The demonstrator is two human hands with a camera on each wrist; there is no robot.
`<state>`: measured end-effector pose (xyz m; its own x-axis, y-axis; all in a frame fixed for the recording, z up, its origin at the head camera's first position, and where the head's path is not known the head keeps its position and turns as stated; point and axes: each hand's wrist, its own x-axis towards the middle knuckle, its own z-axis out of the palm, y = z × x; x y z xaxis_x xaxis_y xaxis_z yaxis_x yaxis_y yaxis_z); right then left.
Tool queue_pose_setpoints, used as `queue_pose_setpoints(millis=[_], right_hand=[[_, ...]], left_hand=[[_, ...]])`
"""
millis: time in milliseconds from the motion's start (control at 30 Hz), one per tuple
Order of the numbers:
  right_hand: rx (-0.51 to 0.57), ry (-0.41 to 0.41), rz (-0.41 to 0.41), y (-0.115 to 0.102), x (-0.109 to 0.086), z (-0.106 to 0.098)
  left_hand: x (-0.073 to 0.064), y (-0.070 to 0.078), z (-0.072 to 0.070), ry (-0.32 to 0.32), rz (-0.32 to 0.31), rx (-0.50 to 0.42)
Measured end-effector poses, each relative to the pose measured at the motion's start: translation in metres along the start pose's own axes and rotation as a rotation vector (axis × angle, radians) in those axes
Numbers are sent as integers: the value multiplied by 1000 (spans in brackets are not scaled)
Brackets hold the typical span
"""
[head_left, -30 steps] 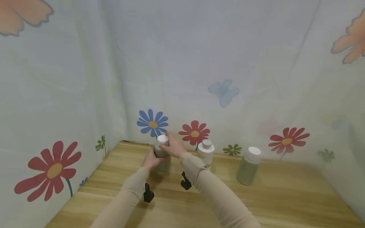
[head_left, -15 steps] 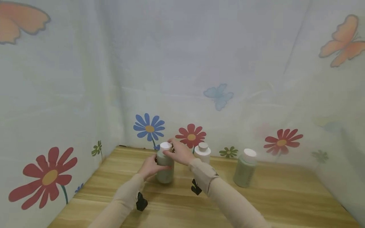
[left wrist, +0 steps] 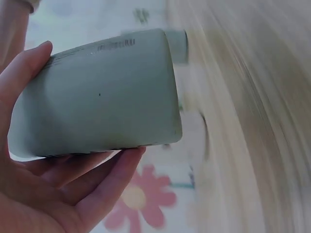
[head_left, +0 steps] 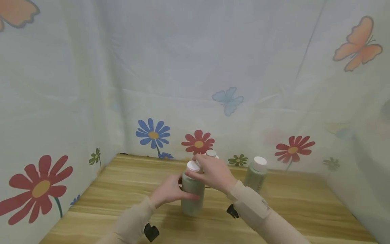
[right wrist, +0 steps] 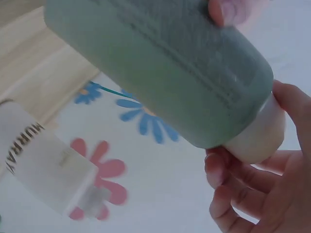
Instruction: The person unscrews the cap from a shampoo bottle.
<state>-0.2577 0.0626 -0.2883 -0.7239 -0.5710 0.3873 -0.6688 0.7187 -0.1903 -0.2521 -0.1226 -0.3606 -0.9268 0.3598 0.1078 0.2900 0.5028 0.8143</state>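
Note:
A pale green bottle (head_left: pixel 192 195) with a white cap (head_left: pixel 193 165) stands upright between my two hands, close over the wooden table. My left hand (head_left: pixel 171 190) grips its body, thumb across the near side and fingers behind, as the left wrist view of the bottle (left wrist: pixel 102 92) shows. From the right, my right hand (head_left: pixel 215 172) holds the cap between thumb and fingers; in the right wrist view the cap (right wrist: pixel 260 131) sits on the bottle's neck. Behind my right hand a white bottle with a grey cap (head_left: pixel 211 153) is mostly hidden. Its lettering shows on the white bottle (right wrist: pixel 46 158) in the right wrist view.
Another green bottle (head_left: pixel 255 176) with a white cap stands to the right, partly behind my right forearm. The wooden table (head_left: pixel 292 206) ends against a pale cloth backdrop (head_left: pixel 170 67) printed with flowers and butterflies. Dark wrist devices (head_left: pixel 151 232) hang below both sleeves.
Both hands have brought the green bottle rightward and nearer to me from the back left of the table, keeping hold of its body and cap. The head view has shifted slightly.

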Motion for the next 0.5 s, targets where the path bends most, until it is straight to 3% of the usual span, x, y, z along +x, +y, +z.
queue_pose_setpoints(millis=[233, 500], right_hand=[[41, 21, 19, -2, -42, -29], [51, 30, -23, 8, -69, -24]], left_hand=[[-16, 27, 17, -130, 123, -45], [-18, 28, 30, -136, 180, 56]])
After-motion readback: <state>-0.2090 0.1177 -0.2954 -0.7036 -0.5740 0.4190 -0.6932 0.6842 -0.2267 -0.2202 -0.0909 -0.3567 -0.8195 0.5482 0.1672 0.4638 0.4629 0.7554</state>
